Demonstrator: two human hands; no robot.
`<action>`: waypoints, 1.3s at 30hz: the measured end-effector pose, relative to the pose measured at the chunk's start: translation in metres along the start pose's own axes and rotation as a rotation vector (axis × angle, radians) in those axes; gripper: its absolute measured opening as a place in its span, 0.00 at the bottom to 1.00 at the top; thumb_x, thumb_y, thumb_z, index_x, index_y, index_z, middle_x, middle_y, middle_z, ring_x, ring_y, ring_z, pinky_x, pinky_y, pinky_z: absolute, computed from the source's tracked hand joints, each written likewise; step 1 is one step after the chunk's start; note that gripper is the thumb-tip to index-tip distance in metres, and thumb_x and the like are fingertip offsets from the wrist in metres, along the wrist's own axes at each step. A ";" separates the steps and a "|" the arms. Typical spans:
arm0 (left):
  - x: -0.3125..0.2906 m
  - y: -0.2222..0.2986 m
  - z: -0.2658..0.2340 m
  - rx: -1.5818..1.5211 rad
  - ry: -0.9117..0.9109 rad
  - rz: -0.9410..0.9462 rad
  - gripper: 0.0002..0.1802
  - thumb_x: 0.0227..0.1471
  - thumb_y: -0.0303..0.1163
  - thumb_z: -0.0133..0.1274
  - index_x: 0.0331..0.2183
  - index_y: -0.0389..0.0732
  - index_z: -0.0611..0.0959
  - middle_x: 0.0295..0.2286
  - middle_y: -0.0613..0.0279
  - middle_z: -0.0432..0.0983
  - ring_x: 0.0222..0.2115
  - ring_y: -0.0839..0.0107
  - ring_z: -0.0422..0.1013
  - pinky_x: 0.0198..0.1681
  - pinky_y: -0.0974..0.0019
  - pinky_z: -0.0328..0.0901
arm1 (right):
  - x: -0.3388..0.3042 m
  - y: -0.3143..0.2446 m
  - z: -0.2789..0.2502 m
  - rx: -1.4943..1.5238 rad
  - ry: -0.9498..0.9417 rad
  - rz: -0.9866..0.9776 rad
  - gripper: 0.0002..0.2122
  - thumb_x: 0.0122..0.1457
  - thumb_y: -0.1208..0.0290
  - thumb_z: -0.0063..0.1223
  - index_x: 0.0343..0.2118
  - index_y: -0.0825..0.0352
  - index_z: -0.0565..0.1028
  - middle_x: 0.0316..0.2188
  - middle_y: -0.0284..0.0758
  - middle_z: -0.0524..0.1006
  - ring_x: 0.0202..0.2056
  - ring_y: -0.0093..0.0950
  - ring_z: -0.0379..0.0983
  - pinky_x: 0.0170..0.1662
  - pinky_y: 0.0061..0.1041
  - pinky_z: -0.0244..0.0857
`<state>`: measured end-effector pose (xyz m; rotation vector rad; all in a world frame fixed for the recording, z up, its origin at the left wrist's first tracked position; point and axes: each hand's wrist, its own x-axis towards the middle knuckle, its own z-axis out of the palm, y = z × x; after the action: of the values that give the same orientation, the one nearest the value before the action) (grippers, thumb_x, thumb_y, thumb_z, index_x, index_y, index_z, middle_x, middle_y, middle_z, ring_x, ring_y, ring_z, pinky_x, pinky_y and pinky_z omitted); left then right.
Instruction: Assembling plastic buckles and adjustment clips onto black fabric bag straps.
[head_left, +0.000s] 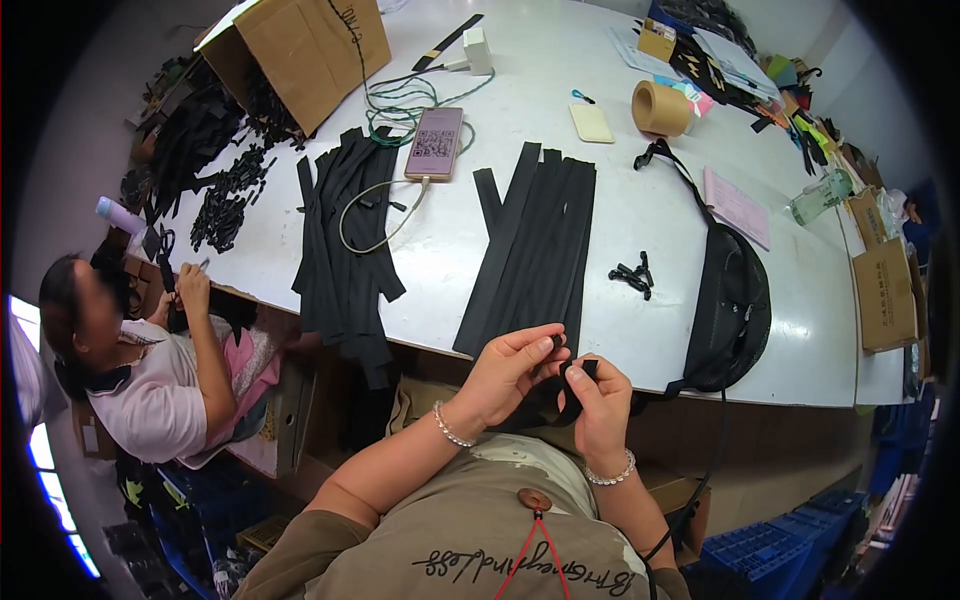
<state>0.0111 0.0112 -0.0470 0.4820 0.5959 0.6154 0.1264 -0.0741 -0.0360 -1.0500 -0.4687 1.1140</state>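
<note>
At the table's near edge, my left hand pinches a small black piece between thumb and fingers; its exact kind is too small to make out. Close beside it, my right hand is closed on a black fabric strap, whose end hangs below the fingers. Just beyond my hands lies a pile of flat black straps, lengthwise on the white table. To the right of that pile is a small heap of black plastic parts.
More black straps lie left, near a phone on a cable. A black waist bag and a pink notepad are right. Farther off are a tape roll and cardboard box. A co-worker sits at left.
</note>
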 end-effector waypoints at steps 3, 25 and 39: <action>0.000 -0.001 -0.003 -0.054 -0.018 -0.077 0.16 0.54 0.31 0.52 0.45 0.39 0.76 0.38 0.64 0.74 0.37 0.76 0.70 0.42 0.71 0.66 | 0.000 0.002 0.000 -0.078 0.035 0.028 0.03 0.55 0.76 0.51 0.28 0.70 0.73 0.22 0.29 0.74 0.17 0.15 0.66 0.20 0.14 0.60; -0.002 -0.007 -0.005 -0.001 -0.097 -0.107 0.13 0.55 0.30 0.51 0.43 0.39 0.78 0.34 0.68 0.75 0.34 0.82 0.69 0.40 0.76 0.66 | 0.000 -0.001 0.002 0.032 0.044 0.169 0.05 0.54 0.75 0.51 0.25 0.70 0.73 0.16 0.28 0.70 0.14 0.15 0.61 0.17 0.15 0.54; -0.005 -0.009 -0.001 -0.002 -0.108 -0.085 0.12 0.55 0.30 0.50 0.41 0.38 0.78 0.33 0.67 0.75 0.33 0.81 0.69 0.38 0.76 0.67 | -0.002 -0.001 0.000 0.018 0.053 0.155 0.06 0.54 0.74 0.51 0.23 0.70 0.71 0.14 0.27 0.68 0.12 0.16 0.59 0.16 0.16 0.53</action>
<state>0.0105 0.0013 -0.0508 0.4827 0.5107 0.5060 0.1256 -0.0757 -0.0348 -1.1117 -0.3389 1.2217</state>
